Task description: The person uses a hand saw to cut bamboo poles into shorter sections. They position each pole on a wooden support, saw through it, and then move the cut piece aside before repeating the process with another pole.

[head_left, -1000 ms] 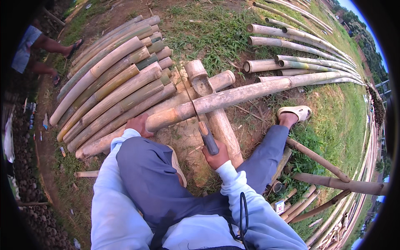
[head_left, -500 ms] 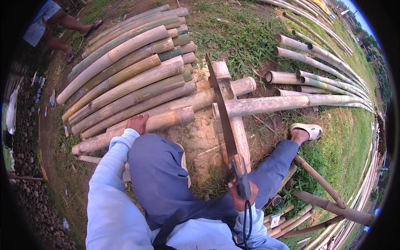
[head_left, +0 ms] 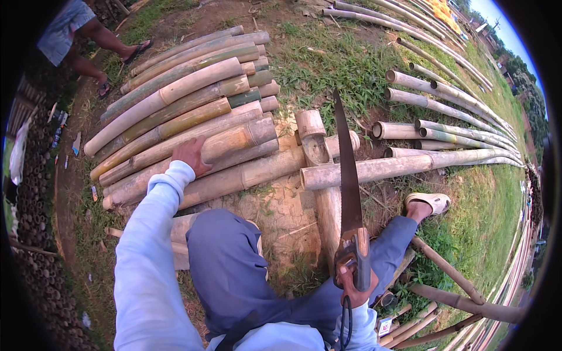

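At near right lies a printed white packet [head_left: 384,327]; my right grip [head_left: 355,283] clasps a saw [head_left: 350,193], my left grip [head_left: 190,155] a bamboo piece [head_left: 234,142].

"Somebody else's bare legs [head_left: 108,42] are over there, up on the left."
"Yes, with blue shorts [head_left: 65,32] and dark sandals [head_left: 139,51]. Down along that edge there's a shadowy stack of round ends [head_left: 52,298], and something white and crumpled [head_left: 19,153] higher up."
"What about that pale scrap [head_left: 76,143] on the dirt?"
"Litter, I'd say. Over on the right I see leafy weeds [head_left: 430,260] beside a slanting brown pole [head_left: 448,269], and a small white box [head_left: 384,326] lower down."
"Far off there's an orange patch [head_left: 445,14], and trees [head_left: 515,88] under blue sky [head_left: 492,14]."
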Motion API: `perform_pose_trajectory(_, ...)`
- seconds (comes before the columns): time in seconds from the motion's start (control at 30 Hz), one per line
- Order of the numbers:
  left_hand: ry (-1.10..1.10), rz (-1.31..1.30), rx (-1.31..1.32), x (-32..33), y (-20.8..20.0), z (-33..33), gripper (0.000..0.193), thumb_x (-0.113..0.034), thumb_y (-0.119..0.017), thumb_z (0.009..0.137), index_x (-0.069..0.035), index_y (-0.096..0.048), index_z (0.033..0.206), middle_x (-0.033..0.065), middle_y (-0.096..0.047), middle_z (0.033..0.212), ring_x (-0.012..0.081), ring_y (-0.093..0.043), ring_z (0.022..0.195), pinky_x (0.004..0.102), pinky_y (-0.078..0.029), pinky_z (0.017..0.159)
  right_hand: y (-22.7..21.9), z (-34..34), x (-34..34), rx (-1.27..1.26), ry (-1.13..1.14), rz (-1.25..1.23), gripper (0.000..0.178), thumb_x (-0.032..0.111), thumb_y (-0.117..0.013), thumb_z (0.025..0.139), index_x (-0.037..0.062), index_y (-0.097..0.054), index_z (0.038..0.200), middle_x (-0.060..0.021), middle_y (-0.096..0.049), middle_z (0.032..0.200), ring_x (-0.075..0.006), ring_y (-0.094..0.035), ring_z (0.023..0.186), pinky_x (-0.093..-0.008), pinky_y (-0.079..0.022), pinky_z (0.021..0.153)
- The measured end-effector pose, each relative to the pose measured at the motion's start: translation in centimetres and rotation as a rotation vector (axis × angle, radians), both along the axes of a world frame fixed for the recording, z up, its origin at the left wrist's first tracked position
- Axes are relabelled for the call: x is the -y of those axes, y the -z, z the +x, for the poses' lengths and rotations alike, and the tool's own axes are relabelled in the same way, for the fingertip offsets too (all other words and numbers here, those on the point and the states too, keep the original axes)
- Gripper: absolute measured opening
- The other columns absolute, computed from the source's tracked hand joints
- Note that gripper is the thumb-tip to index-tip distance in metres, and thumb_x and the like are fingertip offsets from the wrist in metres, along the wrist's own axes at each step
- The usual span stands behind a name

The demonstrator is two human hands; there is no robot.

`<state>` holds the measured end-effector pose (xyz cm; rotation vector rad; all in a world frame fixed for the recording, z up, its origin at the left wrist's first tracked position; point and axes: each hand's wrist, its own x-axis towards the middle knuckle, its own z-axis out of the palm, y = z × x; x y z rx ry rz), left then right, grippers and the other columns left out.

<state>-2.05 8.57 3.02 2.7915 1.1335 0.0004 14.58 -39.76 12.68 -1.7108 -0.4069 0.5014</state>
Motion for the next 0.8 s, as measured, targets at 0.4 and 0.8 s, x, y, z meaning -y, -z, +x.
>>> perform_pose_trajectory(0.4, -0.151, 0.385, -0.105, -8.1, -4.1, 2.9, 0.089, -0.029, -0.088, 0.073, -0.022, -0.042, 0.149, 0.0105, -0.051, 0.137, 0.0310, -0.048, 0.132, 0.0472, -0.035, 0.115, 0.4, 0.7, 0.0, 0.016, 0.023, 0.011, 0.020, 0.006, -0.075, 0.090, 0.0005, -0.058, 0.081, -0.0035, -0.058, 0.063, -0.0101, -0.055, 0.054, -0.0256, -0.043, 0.051)
perform_pose_trajectory(0.8, -0.285, 0.431, -0.009, -9.4, -2.2, 3.0, 0.065, -0.014, -0.076, 0.082, -0.019, -0.047, 0.140, 0.0123, -0.054, 0.129, 0.0341, -0.056, 0.121, 0.0481, -0.048, 0.099, -0.3, 0.7, 0.2, 0.011, 0.090, 0.088, 0.020, 0.002, -0.073, 0.091, 0.0000, -0.056, 0.081, -0.0046, -0.057, 0.064, -0.0105, -0.054, 0.054, -0.0261, -0.043, 0.050)
